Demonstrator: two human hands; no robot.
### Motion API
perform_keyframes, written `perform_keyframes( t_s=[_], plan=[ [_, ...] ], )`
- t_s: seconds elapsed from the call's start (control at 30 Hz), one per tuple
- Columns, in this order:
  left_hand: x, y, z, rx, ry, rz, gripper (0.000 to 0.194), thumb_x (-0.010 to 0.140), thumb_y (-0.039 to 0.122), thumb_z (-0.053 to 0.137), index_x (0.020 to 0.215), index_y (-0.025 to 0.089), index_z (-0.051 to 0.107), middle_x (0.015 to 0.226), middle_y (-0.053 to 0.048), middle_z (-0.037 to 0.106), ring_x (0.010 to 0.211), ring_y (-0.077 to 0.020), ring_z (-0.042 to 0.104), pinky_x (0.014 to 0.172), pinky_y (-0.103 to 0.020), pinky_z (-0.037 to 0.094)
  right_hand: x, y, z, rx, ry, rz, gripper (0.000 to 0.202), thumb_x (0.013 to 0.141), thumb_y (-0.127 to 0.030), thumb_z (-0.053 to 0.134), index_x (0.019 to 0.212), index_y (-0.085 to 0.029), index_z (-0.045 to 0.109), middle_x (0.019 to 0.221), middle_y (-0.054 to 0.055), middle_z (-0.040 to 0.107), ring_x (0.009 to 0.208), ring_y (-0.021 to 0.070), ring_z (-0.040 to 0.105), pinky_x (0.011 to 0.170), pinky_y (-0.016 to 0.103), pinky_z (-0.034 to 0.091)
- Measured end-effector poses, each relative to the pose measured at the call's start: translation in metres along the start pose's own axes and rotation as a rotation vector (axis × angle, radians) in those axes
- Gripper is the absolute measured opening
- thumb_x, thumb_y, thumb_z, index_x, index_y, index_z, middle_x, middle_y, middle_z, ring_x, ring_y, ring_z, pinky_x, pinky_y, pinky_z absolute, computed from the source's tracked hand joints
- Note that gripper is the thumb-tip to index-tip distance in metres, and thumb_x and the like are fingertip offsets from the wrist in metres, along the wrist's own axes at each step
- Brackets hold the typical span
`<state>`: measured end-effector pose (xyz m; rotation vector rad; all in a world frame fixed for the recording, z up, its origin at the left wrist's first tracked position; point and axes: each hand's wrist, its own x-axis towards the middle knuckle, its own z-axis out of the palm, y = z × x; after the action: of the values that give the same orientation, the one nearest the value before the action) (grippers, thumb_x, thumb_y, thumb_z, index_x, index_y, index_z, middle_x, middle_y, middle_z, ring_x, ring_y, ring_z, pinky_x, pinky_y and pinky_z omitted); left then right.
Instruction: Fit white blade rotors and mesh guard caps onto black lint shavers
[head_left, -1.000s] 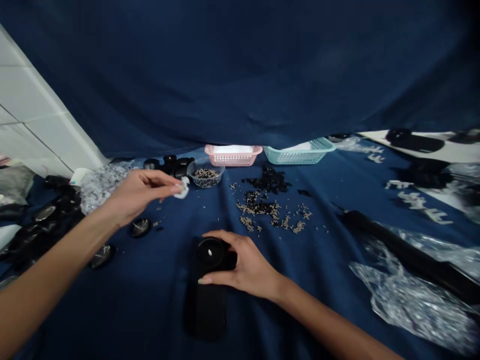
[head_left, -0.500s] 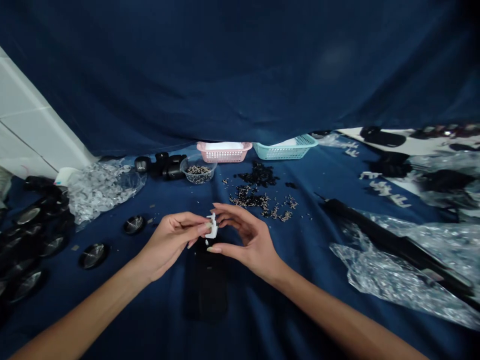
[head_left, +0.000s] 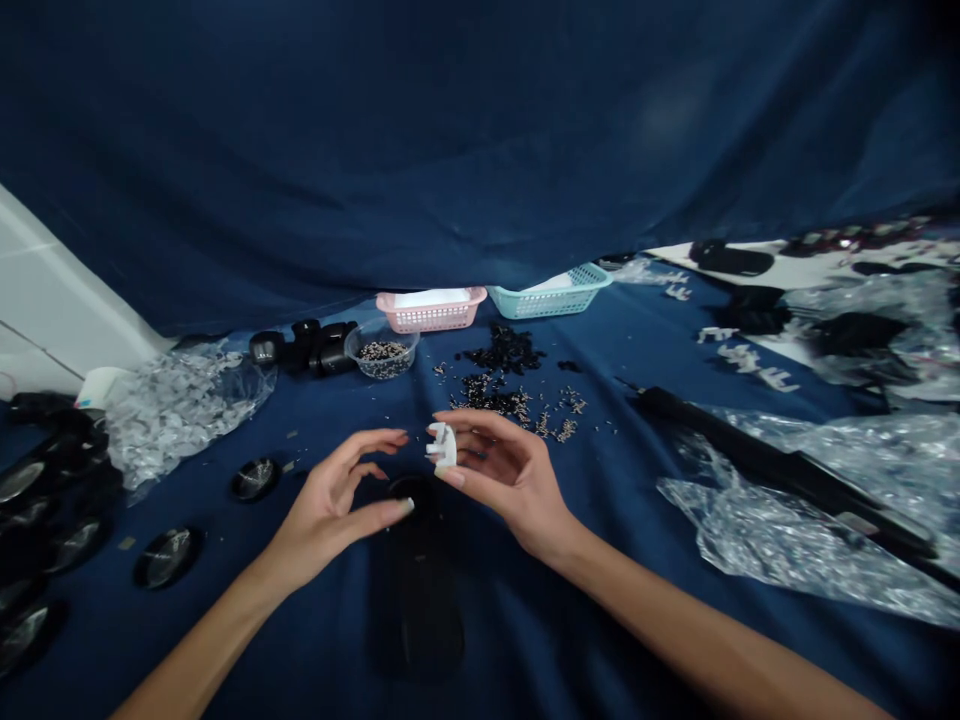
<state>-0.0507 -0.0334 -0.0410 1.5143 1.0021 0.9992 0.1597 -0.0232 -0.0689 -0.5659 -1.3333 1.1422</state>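
Note:
Between the thumb and fingers of my right hand [head_left: 510, 480] is a small white plastic part [head_left: 442, 446] with short prongs that point left. My left hand [head_left: 334, 505] is just left of it, fingers and thumb apart, with nothing in them. Below both hands a long black plastic piece [head_left: 427, 610] lies on the blue cloth [head_left: 300, 640]; its far end is dark and hard to make out. Beyond my right hand several small screws [head_left: 555, 425] are scattered beside a pile of small black parts [head_left: 506, 348].
A clear bowl of screws [head_left: 382, 352], a pink basket [head_left: 431, 312] and a teal basket [head_left: 551, 297] stand at the back. Left lie a bag of white parts [head_left: 187, 410] and black round pieces [head_left: 169, 557]. At right, a black electric screwdriver [head_left: 750, 460] rests on plastic wrap [head_left: 750, 545].
The white part has passed from my left fingers to my right hand and turned. My left hand has let go and opened, moving slightly left. The view has shifted a little.

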Motion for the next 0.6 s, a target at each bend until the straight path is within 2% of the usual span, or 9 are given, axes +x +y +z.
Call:
perform_keyframes(
  t_s=[0.07, 0.13, 0.23, 0.4, 0.5, 0.6],
  plan=[
    [0.003, -0.010, -0.006, 0.103, -0.181, -0.084, 0.072, 0.066, 0.028, 0.090, 0.132, 0.031, 0.062, 0.137, -0.004, 0.064, 0.130, -0.0249, 0.055, 0.109, -0.034, 0.040, 0.002, 0.002, -0.003, -0.009, 0.021, 0.017, 0.040, 0.082, -0.033, 0.081, 0.120, -0.028, 0.069, 0.108, 0.006, 0.072, 0.089, 0.0171, 0.071, 0.080, 0.035, 0.063],
    [0.005, -0.018, -0.007, 0.178, -0.267, -0.168, 0.072, 0.065, 0.030, 0.091, 0.131, 0.030, 0.062, 0.134, -0.004, 0.067, 0.128, -0.0269, 0.057, 0.111, -0.040, 0.039, 0.004, 0.003, -0.005, -0.040, 0.031, 0.012, 0.039, 0.082, -0.033, 0.081, 0.120, -0.027, 0.069, 0.105, 0.006, 0.070, 0.083, 0.0156, 0.070, 0.078, 0.034, 0.062],
    [0.007, -0.025, -0.005, 0.170, -0.255, -0.211, 0.057, 0.069, 0.035, 0.088, 0.122, 0.028, 0.067, 0.123, -0.004, 0.072, 0.121, -0.0275, 0.062, 0.106, -0.041, 0.043, 0.006, 0.000, -0.007, -0.124, 0.022, -0.037, 0.039, 0.079, -0.027, 0.082, 0.117, -0.027, 0.072, 0.099, 0.003, 0.065, 0.076, 0.0128, 0.063, 0.076, 0.033, 0.059],
    [0.009, -0.023, -0.003, 0.129, -0.232, -0.226, 0.061, 0.063, 0.031, 0.091, 0.119, 0.026, 0.069, 0.116, -0.003, 0.074, 0.115, -0.0269, 0.064, 0.103, -0.039, 0.044, 0.002, -0.007, -0.009, -0.325, -0.017, -0.123, 0.043, 0.078, -0.017, 0.081, 0.119, -0.027, 0.073, 0.109, 0.005, 0.061, 0.082, 0.0149, 0.058, 0.084, 0.037, 0.054],
    [0.008, -0.021, 0.000, 0.077, -0.152, -0.225, 0.063, 0.054, 0.026, 0.095, 0.113, 0.025, 0.071, 0.110, -0.003, 0.076, 0.109, -0.0255, 0.066, 0.097, -0.035, 0.047, 0.000, -0.008, -0.008, -0.472, -0.025, -0.187, 0.041, 0.081, -0.018, 0.078, 0.121, -0.024, 0.071, 0.113, 0.007, 0.060, 0.080, 0.0147, 0.058, 0.082, 0.037, 0.054],
    [0.005, -0.019, 0.006, -0.064, -0.023, -0.223, 0.062, 0.050, 0.019, 0.095, 0.107, 0.026, 0.073, 0.102, 0.000, 0.076, 0.097, -0.0203, 0.068, 0.085, -0.028, 0.051, 0.000, -0.007, -0.006, -0.513, -0.022, -0.237, 0.041, 0.081, -0.018, 0.077, 0.121, -0.021, 0.070, 0.109, 0.007, 0.061, 0.078, 0.0144, 0.058, 0.079, 0.036, 0.054]
  ],
)
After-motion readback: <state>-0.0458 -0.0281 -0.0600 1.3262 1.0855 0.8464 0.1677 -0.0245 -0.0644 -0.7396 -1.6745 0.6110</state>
